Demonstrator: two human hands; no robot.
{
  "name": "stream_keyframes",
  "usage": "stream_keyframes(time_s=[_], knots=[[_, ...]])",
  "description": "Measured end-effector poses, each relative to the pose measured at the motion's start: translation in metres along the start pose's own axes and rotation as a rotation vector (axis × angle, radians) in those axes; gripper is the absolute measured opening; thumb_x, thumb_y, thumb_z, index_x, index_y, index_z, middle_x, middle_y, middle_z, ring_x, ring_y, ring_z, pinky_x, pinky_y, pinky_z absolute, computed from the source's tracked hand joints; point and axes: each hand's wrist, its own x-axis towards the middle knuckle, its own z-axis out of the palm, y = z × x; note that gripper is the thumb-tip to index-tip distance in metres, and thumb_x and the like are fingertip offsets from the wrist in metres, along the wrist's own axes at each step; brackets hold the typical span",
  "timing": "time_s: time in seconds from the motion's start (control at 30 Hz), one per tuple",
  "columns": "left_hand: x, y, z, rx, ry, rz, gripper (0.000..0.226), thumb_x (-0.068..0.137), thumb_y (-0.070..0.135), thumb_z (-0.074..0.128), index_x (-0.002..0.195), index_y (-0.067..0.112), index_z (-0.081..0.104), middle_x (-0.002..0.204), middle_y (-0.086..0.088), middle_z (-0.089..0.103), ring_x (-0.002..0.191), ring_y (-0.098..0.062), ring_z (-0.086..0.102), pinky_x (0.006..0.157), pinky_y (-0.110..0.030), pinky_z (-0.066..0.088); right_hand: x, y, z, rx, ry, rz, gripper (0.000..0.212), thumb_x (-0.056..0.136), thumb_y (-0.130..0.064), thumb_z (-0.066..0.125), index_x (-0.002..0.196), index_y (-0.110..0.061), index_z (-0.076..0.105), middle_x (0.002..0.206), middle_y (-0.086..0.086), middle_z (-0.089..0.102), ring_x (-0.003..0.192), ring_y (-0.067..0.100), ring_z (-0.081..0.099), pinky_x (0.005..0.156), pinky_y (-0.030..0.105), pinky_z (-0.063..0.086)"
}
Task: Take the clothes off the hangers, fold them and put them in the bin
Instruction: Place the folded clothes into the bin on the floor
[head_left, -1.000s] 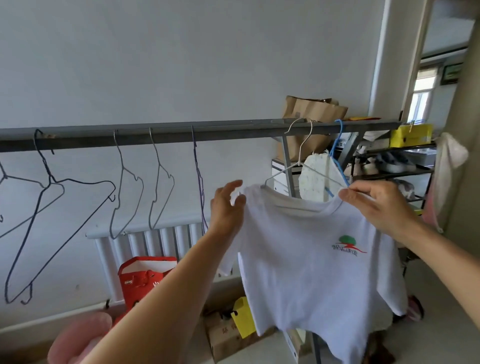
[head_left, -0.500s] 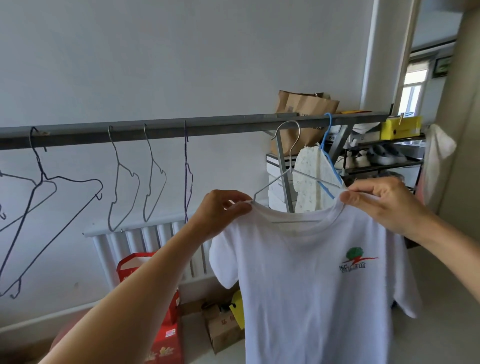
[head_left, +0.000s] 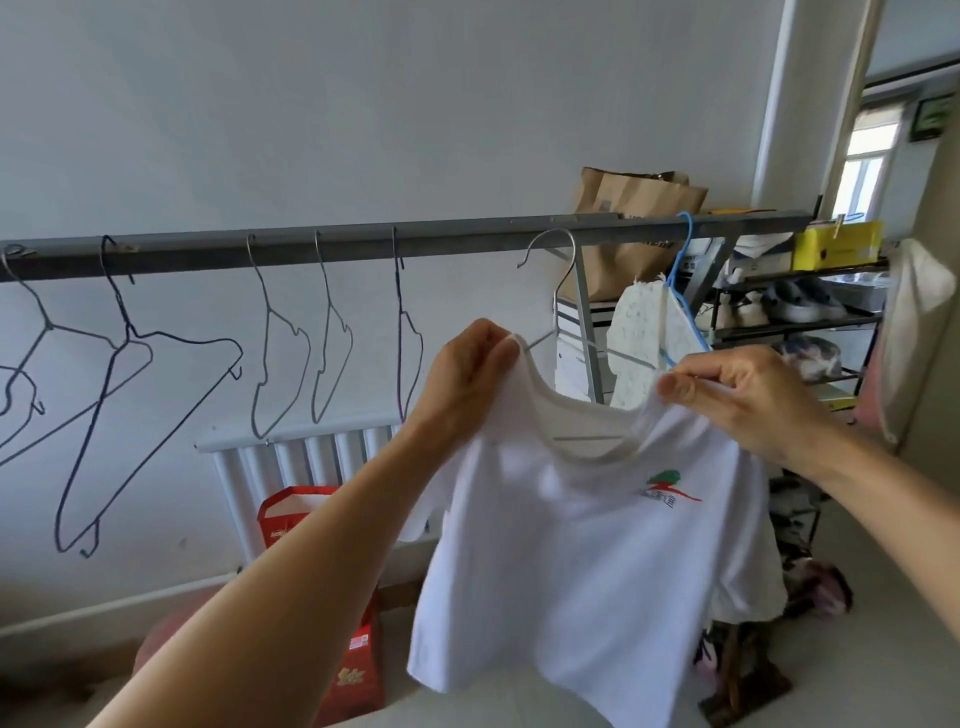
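As the white T-shirt (head_left: 571, 571) hangs on its silver hanger (head_left: 555, 306) just below the grey rail (head_left: 311, 247), the head view shows my left hand (head_left: 467, 364) pinching the neckline at one shoulder between thumb and curled fingers, and my right hand (head_left: 748, 400) pinching the opposite shoulder likewise. Both grips sit at the collar's outer ends, presumably so that the neck opening can be stretched wide and slid over the hanger's arms; the hanger's lower bar shows inside the opening, so the garment is not yet free. Whether the hook bears on the rail cannot be told. The shirt's long axis runs near vertical, collar up and hem down, with the printed logo (head_left: 665, 488) facing me. Bare hangers (head_left: 275, 353) occupy the rail to the left; a patterned garment (head_left: 636, 343) on a blue hanger (head_left: 684, 270) hangs beyond. No bin is in view.
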Motion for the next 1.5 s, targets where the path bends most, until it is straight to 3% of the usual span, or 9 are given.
stream_keyframes(time_s=[0.07,0.17,0.27,0.43,0.53,0.63,0.87,1.1,1.5], knots=[[-0.002,-0.004,0.002,0.122,-0.002,0.006,0.02,0.097,0.034,0.045,0.078,0.026,0.045,0.067,0.01,0.05,0.064,-0.015,0.047,0.06,-0.035,0.04,0.001,0.006,0.006,-0.004,0.029,-0.006,0.038,0.086,-0.044,0.06,0.063,-0.013,0.065,0.044,-0.007,0.04,0.043,0.003,0.033,0.044,0.014,0.026],[-0.005,-0.014,-0.005,0.183,0.063,-0.037,0.019,0.098,0.037,0.04,0.085,0.024,0.043,0.074,0.01,0.053,0.074,-0.024,0.05,0.07,-0.041,0.045,0.001,0.015,0.005,0.046,0.143,0.051,0.061,0.091,-0.045,0.056,0.06,0.005,0.038,0.045,-0.011,0.029,0.042,0.003,0.025,0.043,0.013,0.023],[-0.006,-0.028,-0.017,0.187,0.203,-0.119,0.018,0.102,0.032,0.04,0.09,0.019,0.044,0.076,0.009,0.051,0.074,-0.021,0.048,0.071,-0.039,0.041,-0.008,0.026,0.0,0.006,0.263,0.081,0.053,0.093,-0.047,0.054,0.063,-0.004,0.056,0.043,-0.009,0.032,0.04,0.004,0.027,0.042,0.013,0.022],[-0.012,-0.03,-0.01,0.182,0.196,-0.162,0.021,0.103,0.035,0.039,0.091,0.018,0.043,0.075,0.007,0.05,0.069,-0.013,0.047,0.066,-0.037,0.038,-0.012,0.042,0.02,0.014,0.198,0.199,0.092,0.074,-0.084,0.041,0.091,0.004,0.063,0.053,0.007,0.038,0.055,0.01,0.038,0.055,0.024,0.032],[-0.017,-0.026,-0.001,0.179,0.149,-0.155,0.023,0.103,0.034,0.04,0.093,0.014,0.043,0.076,0.006,0.05,0.068,-0.011,0.047,0.062,-0.033,0.037,0.0,0.032,0.031,0.282,0.18,0.243,0.059,0.086,-0.066,0.048,0.105,-0.013,0.064,0.062,0.003,0.039,0.051,0.009,0.033,0.042,0.015,0.026],[-0.021,-0.03,0.002,0.149,0.142,-0.175,0.025,0.103,0.032,0.043,0.09,0.011,0.044,0.073,0.003,0.05,0.065,-0.011,0.045,0.059,-0.029,0.037,0.01,0.033,0.033,0.37,0.19,0.284,0.03,0.09,-0.038,0.058,0.093,-0.009,0.063,0.062,0.001,0.042,0.041,0.009,0.029,0.038,0.018,0.02],[-0.022,-0.057,-0.007,0.087,0.133,-0.263,0.023,0.099,0.027,0.051,0.079,0.016,0.05,0.066,0.005,0.048,0.062,-0.012,0.043,0.054,-0.02,0.035,0.029,0.03,0.006,0.694,0.33,0.303,0.027,0.1,-0.02,0.046,0.08,-0.009,0.061,0.062,-0.001,0.056,0.036,0.006,0.033,0.033,0.017,0.022],[-0.025,-0.061,-0.024,0.037,0.042,-0.333,0.024,0.098,0.036,0.054,0.088,0.016,0.062,0.077,-0.005,0.063,0.066,-0.014,0.055,0.057,-0.023,0.045,0.069,0.008,0.007,0.424,0.611,0.139,0.026,0.101,-0.021,0.046,0.079,-0.013,0.058,0.062,0.003,0.048,0.037,0.011,0.042,0.035,0.021,0.031],[-0.018,-0.039,-0.039,0.073,-0.044,-0.378,0.02,0.092,0.02,0.061,0.073,0.02,0.066,0.061,0.012,0.057,0.055,-0.003,0.049,0.049,-0.013,0.038,0.088,0.018,0.088,0.142,0.468,0.129,0.025,0.103,-0.026,0.039,0.101,-0.009,0.059,0.076,0.007,0.058,0.056,0.017,0.064,0.047,0.02,0.053]])
